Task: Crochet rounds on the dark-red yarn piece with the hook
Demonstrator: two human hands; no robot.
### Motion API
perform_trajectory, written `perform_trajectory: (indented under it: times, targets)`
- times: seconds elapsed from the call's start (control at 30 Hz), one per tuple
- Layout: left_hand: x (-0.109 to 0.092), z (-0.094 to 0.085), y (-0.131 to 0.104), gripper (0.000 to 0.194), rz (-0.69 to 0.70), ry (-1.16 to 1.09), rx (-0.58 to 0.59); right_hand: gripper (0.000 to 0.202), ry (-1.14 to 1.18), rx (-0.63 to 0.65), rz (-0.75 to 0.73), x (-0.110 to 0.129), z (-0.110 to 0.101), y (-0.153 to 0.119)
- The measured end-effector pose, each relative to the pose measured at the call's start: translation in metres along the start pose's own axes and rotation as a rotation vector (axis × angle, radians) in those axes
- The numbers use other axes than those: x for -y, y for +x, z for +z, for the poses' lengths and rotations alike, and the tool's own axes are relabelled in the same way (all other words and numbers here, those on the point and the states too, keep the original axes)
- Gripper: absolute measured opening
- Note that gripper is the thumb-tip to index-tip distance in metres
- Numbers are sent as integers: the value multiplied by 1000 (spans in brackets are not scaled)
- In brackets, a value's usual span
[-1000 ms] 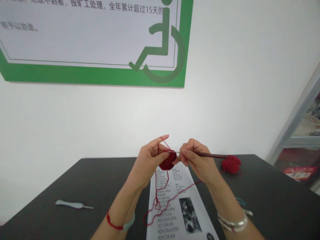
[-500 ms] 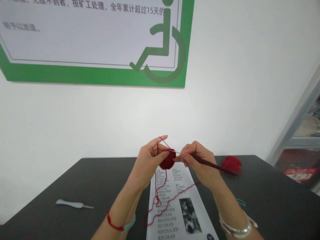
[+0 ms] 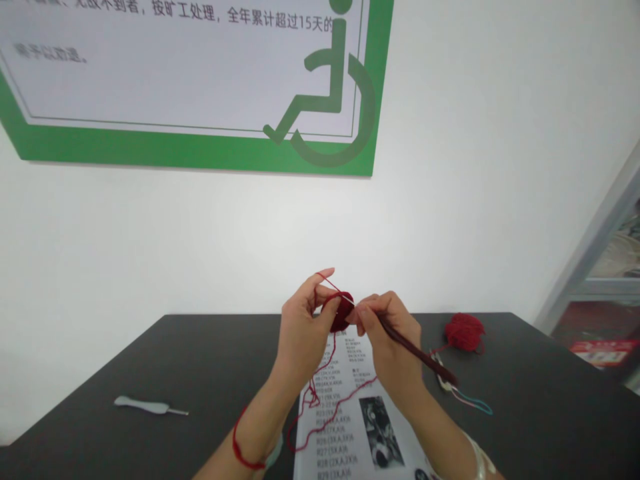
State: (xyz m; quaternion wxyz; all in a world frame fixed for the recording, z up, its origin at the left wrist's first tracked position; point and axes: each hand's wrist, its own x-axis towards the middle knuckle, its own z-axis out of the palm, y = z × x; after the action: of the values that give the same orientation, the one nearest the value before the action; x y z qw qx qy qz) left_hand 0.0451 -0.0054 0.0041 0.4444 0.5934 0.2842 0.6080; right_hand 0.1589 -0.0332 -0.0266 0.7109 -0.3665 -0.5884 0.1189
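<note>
My left hand [image 3: 310,317] is closed on a small round dark-red crochet piece [image 3: 343,312], pinching it between thumb and fingers. A strand of red yarn runs over its raised index finger down to the piece. My right hand [image 3: 387,327] grips a crochet hook [image 3: 420,353] with a long dark-brown handle, held like a pen. The hook's thin metal shaft reaches the upper right edge of the piece; its tip is too small to make out. Loose red yarn [image 3: 313,400] trails from the work down over a printed sheet [image 3: 330,440].
A grey-handled crochet hook [image 3: 150,405] lies on the dark table [image 3: 225,360] at left. On the right rests a red yarn ball [image 3: 465,332]. Near my right forearm lies a small metallic item with a teal cord [image 3: 475,403]. A green-bordered sign [image 3: 200,157] hangs on the wall.
My right hand has turned and lowered the hook's handle end toward me, uncovering the metallic item by the cord. The crochet piece has tilted and shifted slightly up and right.
</note>
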Motion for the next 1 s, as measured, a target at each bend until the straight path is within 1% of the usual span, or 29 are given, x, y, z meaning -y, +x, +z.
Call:
perform_trajectory:
  times: [0.07,0.17,0.2,0.27,0.37,0.47,0.53,0.57,0.6,0.63,0.7,0.8,0.87,0.9,0.93,1.0]
  targets:
    - [1,0,0,39,-5,19,-7,14,-50,12,-66,-3,2,0]
    - [1,-1,1,41,-20,77,7,13,-168,90,-254,-11,2,4]
    - [0,-2,1,41,-26,98,22,14,-174,121,-303,-14,1,7]
    - [-1,-4,2,42,-54,93,72,13,-131,179,-354,-22,-3,12]
    - [-1,-8,4,45,-143,-53,179,11,-43,217,-377,-32,-10,20]
    - [0,-11,8,46,-264,-226,265,14,-92,273,-516,-38,-15,22]
    - [1,-11,9,46,-320,-293,277,17,-158,291,-604,-39,-14,21]
    - [1,-10,9,47,-327,-304,264,19,-185,279,-616,-39,-13,19]
    - [2,-9,9,48,-316,-298,236,19,-200,255,-597,-39,-10,18]
    - [2,-8,8,51,-290,-277,202,18,-198,231,-546,-38,-8,16]
    - [1,-6,7,54,-223,-213,140,15,-116,183,-364,-34,-2,13]
    - [-2,-5,6,54,-147,-134,113,13,213,124,-23,-28,2,13]
    - [-4,-7,6,52,-100,-98,96,18,424,127,123,-25,1,15]
    - [-5,-8,7,52,-79,-77,84,19,473,135,148,-24,-1,16]
    - [-5,-9,7,52,-61,-53,75,19,465,141,142,-22,-2,16]
    - [-4,-10,8,50,-29,12,69,13,319,160,48,-19,-6,15]
